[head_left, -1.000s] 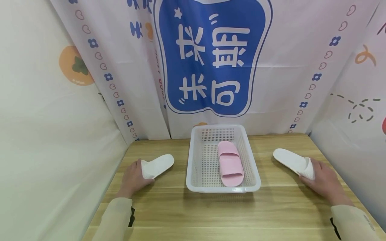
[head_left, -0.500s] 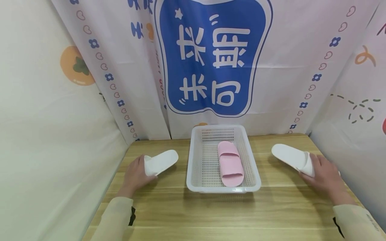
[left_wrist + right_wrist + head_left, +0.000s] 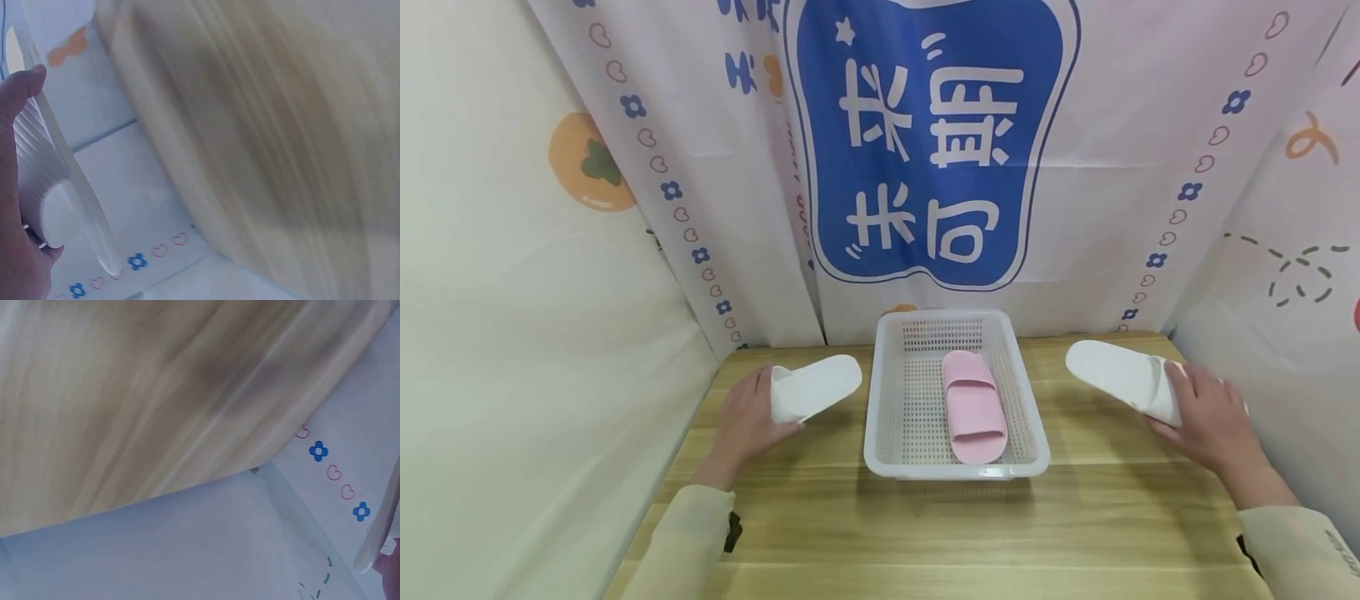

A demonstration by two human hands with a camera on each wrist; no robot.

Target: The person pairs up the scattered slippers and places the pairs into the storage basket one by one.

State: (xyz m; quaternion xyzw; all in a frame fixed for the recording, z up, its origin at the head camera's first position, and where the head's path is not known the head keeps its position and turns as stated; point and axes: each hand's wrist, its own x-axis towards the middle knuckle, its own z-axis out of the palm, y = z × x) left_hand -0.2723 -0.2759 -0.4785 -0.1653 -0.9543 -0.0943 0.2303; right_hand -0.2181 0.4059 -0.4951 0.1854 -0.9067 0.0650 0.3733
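Nearest, just behind each grip, lay a pale sleeve (image 3: 688, 542), with a dark band (image 3: 732, 533) at the wrist; beneath both grips spread the wood-grained table (image 3: 955, 542); the left grip (image 3: 747, 421) was clamped on a white slipper (image 3: 823, 387), holding it around its strap, and the slipper reached rightward and forward from that grip, raised above the table; the right grip (image 3: 1213, 425) was clamped likewise on a second white slipper (image 3: 1108, 367), which stuck out forward and to that grip's left, over the table; in the right wrist view only a sliver of both showed, at the edge; between the two grips, apart from each, stood a white perforated basket (image 3: 871, 425); inside it, a little nearer the right grip's side, a pink slipper (image 3: 976, 412) lay lengthwise; beyond the grips and the table's far edge hung a white backdrop (image 3: 1135, 167), its blue panel (image 3: 925, 179) bearing white characters turned sideways; outward from the left grip, a white sheet (image 3: 490, 292) carried an orange fruit print (image 3: 591, 162); outward from the right grip, another sheet (image 3: 1262, 358) carried dashed green lines.
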